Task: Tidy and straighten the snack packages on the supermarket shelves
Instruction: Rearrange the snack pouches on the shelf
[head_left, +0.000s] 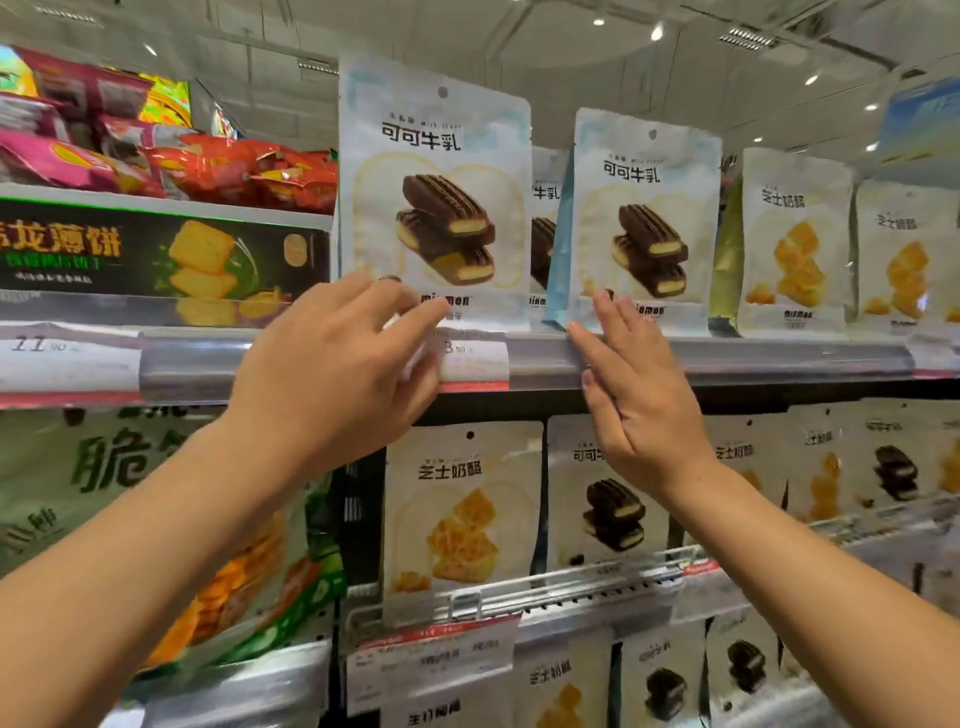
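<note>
Left hand (337, 364): centre frame, fingers loosely curved, tips on left cocoa pouch (434, 197), gripping nothing.
Right hand (631, 395): fingers straight, flat against right cocoa pouch (647, 218).

Both arms reach up, left hand (337, 364) loosely curled, right hand (631, 395) flat with fingers (613, 322) straight.

Left hand (337, 364) at cocoa pouch (434, 197), right hand (639, 395) flat beside second pouch (647, 218)

Two cocoa pouches (434, 197) (647, 223) upright — cheese pouches (795, 239) right.
</note>
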